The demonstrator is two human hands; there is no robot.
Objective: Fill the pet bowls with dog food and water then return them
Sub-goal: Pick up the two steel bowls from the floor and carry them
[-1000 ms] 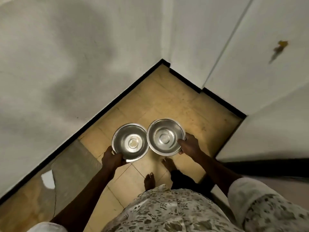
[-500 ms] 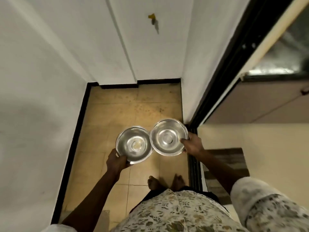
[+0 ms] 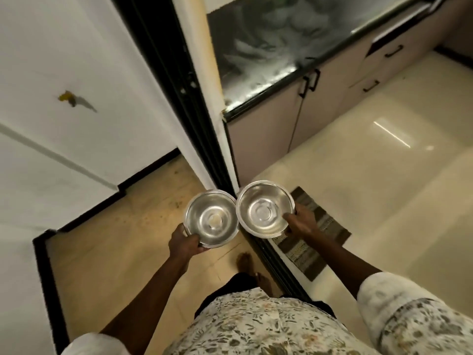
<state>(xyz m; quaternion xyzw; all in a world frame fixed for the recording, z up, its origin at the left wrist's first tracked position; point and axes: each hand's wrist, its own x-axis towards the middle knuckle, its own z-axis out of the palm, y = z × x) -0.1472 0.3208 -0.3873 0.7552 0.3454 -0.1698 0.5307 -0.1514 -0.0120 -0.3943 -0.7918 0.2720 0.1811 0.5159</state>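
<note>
Floral-print fabric fills the near edge. Ahead, the left hand grips the rim of one round, shiny steel bowl; the right hand grips a second empty bowl, rims touching. Beneath the right hand lies a striped woven mat; beyond it, a glossy dark countertop.

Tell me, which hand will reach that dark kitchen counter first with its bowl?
Probably the right hand: its steel bowl is already over the doorway track, on the side of the counter. The left hand holds the other bowl over the tan floor.
</note>
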